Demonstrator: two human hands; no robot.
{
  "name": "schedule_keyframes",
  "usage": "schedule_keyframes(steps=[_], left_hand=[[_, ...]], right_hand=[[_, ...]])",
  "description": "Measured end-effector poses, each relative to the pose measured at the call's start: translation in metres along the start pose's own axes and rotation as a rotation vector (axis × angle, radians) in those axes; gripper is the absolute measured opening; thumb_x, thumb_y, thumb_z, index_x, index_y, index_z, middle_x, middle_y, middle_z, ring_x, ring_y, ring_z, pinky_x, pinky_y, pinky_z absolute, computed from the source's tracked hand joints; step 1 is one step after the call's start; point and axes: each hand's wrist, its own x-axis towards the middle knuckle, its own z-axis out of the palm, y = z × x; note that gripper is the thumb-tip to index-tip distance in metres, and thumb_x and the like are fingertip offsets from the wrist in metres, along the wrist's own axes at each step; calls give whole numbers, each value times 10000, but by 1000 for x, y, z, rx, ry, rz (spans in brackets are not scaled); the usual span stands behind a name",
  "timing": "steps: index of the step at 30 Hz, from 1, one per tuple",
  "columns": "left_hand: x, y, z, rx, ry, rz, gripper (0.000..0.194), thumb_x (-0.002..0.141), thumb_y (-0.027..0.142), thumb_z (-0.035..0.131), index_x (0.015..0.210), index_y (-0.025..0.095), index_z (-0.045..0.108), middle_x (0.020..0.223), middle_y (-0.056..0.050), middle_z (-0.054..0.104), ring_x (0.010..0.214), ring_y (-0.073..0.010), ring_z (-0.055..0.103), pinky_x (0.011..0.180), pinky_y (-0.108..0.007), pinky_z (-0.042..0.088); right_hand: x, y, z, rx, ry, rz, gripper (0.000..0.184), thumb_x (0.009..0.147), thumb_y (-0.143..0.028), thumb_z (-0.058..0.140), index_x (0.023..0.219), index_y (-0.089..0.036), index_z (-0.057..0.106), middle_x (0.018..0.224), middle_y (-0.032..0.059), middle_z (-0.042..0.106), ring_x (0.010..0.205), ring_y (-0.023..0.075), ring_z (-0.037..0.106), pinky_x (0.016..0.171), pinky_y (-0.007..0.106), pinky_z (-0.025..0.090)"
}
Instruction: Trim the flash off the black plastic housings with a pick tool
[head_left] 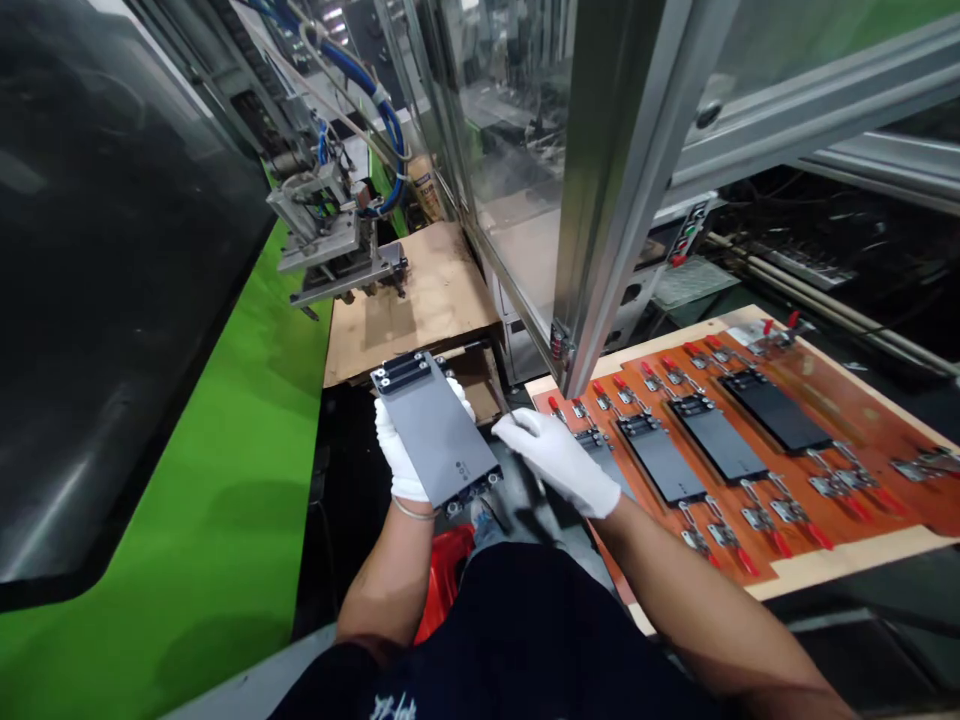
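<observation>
My left hand, in a white glove, grips a flat grey rectangular plastic panel from beneath and along its left edge. Black strips with round bosses line the panel's far end, and small printed marks show near its close end. Just right of the panel, apart from it, is my right hand, also gloved in white. Its fingers are curled together; a thin dark sliver shows by the fingertips, too small to name. Similar panels lie in a row on an orange fixture board to the right.
Red-handled toggle clamps surround the panels on the board. A metal frame post stands between me and the machine. At upper left a robot arm tool hangs over a cardboard-covered surface. A green machine panel borders the left.
</observation>
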Motion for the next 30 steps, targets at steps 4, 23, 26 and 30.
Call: schedule_keyframes(steps=[4, 23, 26, 30], left_hand=[[9, -4, 14, 34, -66, 23, 671, 941, 692, 426, 1303, 177, 660, 1032, -120, 759, 876, -245, 715, 799, -403, 591], [18, -9, 28, 45, -41, 2, 743, 984, 718, 224, 1333, 211, 640, 1011, -113, 726, 857, -236, 654, 771, -395, 531], [15, -7, 31, 28, -8, -15, 788, 996, 700, 108, 1290, 226, 664, 991, -108, 724, 832, -235, 646, 751, -396, 536], [12, -7, 27, 28, -74, 14, 581, 1001, 635, 339, 1254, 235, 675, 968, -71, 714, 823, -205, 640, 782, -377, 546]], right_hand=[[-27, -4, 15, 214, 16, 87, 217, 762, -385, 716, 854, -202, 645, 763, -29, 604, 729, 159, 547, 709, 292, 453], [-37, -13, -19, 74, -29, 50, 275, 814, -265, 619, 1084, -213, 619, 800, -17, 639, 746, 173, 625, 729, 318, 521], [-46, -14, -25, -59, -23, -50, 130, 919, -291, 507, 1013, -228, 572, 831, 3, 618, 748, 177, 602, 715, 325, 508], [-50, -12, -28, -210, -95, -196, 138, 952, -230, 451, 932, -234, 587, 874, 20, 641, 806, 182, 615, 765, 330, 500]])
